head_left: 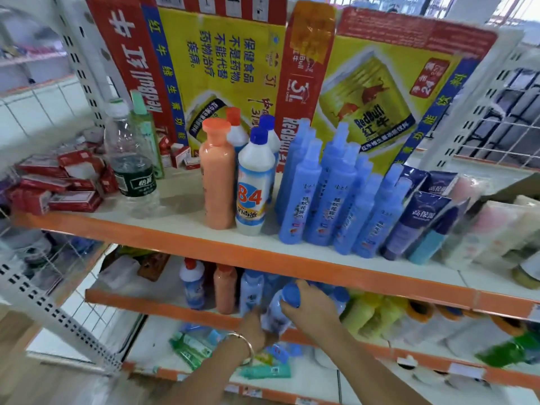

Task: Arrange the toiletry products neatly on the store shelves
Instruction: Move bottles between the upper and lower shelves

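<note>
A white bottle with a blue cap (pixel 277 309) is at the front edge of the middle shelf (pixel 152 302). My right hand (pixel 309 308) wraps its cap and shoulder from the right. My left hand (pixel 254 328), with a bangle on the wrist, grips the bottle's lower body from the left. Beside it on that shelf stand a red-capped white bottle (pixel 193 285), an orange bottle (pixel 225 289) and pale blue bottles (pixel 252 290). On the top shelf (pixel 175 229) stand an orange bottle (pixel 217 173), an "84" bottle (pixel 254 182) and several blue spray bottles (pixel 336 194).
Red Bull cartons (pixel 292 68) line the back of the top shelf. A water bottle (pixel 131 159) and red packs (pixel 58 182) sit at its left, boxed goods (pixel 423 217) at its right. Yellow-green bottles (pixel 374 314) fill the middle shelf's right. Green packets (pixel 193 349) lie on the bottom shelf.
</note>
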### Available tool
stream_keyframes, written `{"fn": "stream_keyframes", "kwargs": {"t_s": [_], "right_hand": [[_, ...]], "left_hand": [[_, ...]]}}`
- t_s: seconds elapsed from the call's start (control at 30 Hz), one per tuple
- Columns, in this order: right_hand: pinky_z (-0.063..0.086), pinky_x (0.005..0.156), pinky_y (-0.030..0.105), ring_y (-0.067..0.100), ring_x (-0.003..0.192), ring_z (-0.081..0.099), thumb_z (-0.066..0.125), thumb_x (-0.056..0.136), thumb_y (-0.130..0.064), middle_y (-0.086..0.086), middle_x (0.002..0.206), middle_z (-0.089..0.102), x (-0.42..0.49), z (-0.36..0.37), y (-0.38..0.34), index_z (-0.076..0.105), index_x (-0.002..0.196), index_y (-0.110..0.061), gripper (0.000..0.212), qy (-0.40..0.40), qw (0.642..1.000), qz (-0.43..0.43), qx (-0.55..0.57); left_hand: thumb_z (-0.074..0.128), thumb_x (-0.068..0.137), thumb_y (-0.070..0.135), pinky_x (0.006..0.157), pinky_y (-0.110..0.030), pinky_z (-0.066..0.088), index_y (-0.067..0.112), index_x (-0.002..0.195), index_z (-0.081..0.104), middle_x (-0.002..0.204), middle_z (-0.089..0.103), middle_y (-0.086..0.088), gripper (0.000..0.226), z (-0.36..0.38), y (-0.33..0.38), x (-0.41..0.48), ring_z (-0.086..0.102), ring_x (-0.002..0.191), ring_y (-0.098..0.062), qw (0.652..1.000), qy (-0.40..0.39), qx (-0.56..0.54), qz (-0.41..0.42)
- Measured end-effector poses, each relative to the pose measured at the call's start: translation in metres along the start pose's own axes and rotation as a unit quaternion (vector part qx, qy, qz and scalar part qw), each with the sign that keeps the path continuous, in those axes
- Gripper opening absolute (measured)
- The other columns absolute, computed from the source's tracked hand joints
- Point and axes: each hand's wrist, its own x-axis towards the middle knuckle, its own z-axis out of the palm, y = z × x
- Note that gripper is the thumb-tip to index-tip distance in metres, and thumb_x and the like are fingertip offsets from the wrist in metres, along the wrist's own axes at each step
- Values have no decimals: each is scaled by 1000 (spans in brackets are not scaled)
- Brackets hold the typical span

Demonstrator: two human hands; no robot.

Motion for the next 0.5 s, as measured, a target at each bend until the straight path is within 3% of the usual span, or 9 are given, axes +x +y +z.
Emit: {"fn": "stream_keyframes", "kwargs": {"t_s": [0.07, 0.1, 0.17, 0.23, 0.27, 0.3, 0.37, 0.47, 0.5], "right_hand": [[29, 47, 26, 25, 78, 63, 52, 88, -34, 4, 78, 62, 14, 10, 4, 49, 81, -21, 14, 9, 1000, -11, 1], [22, 42, 21, 19, 60, 58, 54, 87, -31, -2, 61, 53, 21, 15, 7, 42, 66, -26, 25, 22, 1000, -15, -2], [7, 39, 13, 5, 34, 31, 67, 74, -21, -6, 37, 24, 36, 32, 18, 20, 46, -27, 55, 22, 999, -41, -25], [4, 37, 11, 7, 28, 33, 70, 63, -20, -2, 30, 26, 46, 35, 24, 28, 40, -25, 48, 35, 997, -41, -55], [12, 38, 13, 7, 33, 39, 66, 72, -26, -4, 36, 35, 46, 34, 25, 50, 48, -23, 29, 28, 998, -36, -40], [19, 43, 14, 5, 42, 39, 56, 83, -35, -8, 47, 40, 51, 34, 24, 65, 72, -19, 21, 18, 999, -3, -38], [22, 50, 16, 2, 52, 30, 39, 93, -47, -11, 64, 43, 58, 38, 29, 60, 115, -14, 45, -64, 997, 28, -39], [29, 57, 21, 3, 54, 26, 32, 96, -45, 2, 94, 64, 70, 42, 26, 51, 128, -11, 50, -110, 993, 8, -49], [31, 65, 24, 8, 56, 31, 32, 97, -44, 9, 109, 65, 72, 39, 23, 50, 130, -11, 50, -116, 990, 0, -83]], "left_hand": [[59, 83, 4, 68, -31, 45, 27, 67, 37, 77, 50, -1, 36, -8, -25, 13, 47, 67, -12, 999, -12, -27, -38], [58, 81, 2, 57, -28, 44, 26, 62, 38, 65, 45, 0, 37, -16, -35, 13, 42, 55, -11, 998, -3, -35, -50], [59, 75, 9, 52, -23, 39, 26, 56, 42, 55, 45, 0, 30, -28, -54, 16, 42, 52, -16, 995, 53, -51, -74], [59, 74, 12, 60, -27, 36, 24, 54, 46, 55, 47, -3, 27, -40, -68, 18, 45, 61, -18, 984, 106, -121, -79], [59, 77, 9, 59, -28, 37, 22, 56, 49, 57, 48, -5, 27, -44, -72, 18, 46, 61, -18, 980, 123, -142, -72], [59, 80, 6, 56, -26, 37, 20, 58, 52, 57, 50, -5, 27, -50, -75, 16, 47, 59, -18, 977, 124, -155, -81], [59, 82, 0, 55, -24, 39, 14, 66, 60, 58, 54, -4, 21, -61, -80, 18, 50, 57, -19, 974, 134, -166, -78], [57, 82, -4, 67, -34, 47, -1, 91, 67, 67, 64, -17, 14, -78, -83, 25, 59, 71, -31, 967, 181, -169, -61], [57, 82, -6, 74, -39, 48, -1, 89, 67, 75, 67, -23, 14, -86, -80, 23, 61, 78, -36, 961, 207, -172, -55]]}}
